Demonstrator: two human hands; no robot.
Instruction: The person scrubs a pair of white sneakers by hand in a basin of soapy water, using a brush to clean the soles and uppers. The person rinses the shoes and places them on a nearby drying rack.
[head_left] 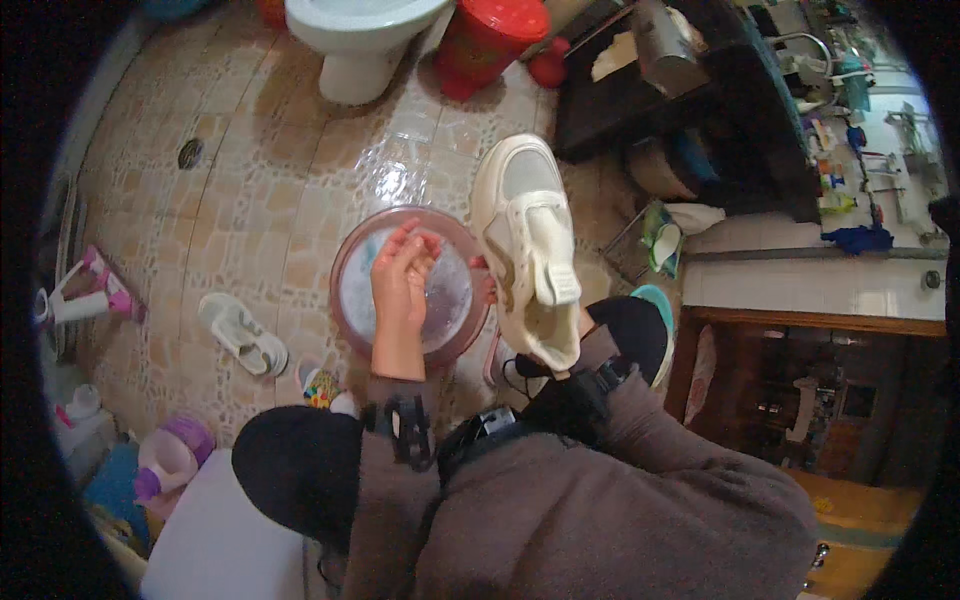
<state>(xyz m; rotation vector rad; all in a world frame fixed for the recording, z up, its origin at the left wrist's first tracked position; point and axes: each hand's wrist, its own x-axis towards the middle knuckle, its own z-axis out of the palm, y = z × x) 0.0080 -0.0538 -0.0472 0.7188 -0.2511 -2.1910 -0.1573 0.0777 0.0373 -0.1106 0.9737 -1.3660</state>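
Observation:
A cream shoe [542, 225] with a grey mesh toe is held up on the right, toe pointing away. My right hand [486, 283] grips it from behind; only some fingertips show at its left side, the rest hidden by the shoe. My left hand [403, 268] hovers above a pinkish basin [345, 315], fingers loosely bent and slightly apart, with nothing visible in them. Foamy, cloudy water [449, 290] fills the basin, and something bluish shows near its far left side. The second light shoe [243, 335] lies on the tiles to the left.
Beyond the basin stand a white toilet [352, 85] and a red bin [490, 40]. A dark counter [740, 110] runs along the right. A floor drain [190, 153] lies at far left. Purple-and-white bottles [175, 455] stand near left, and a pink-and-white item [95, 295] lies by the left wall.

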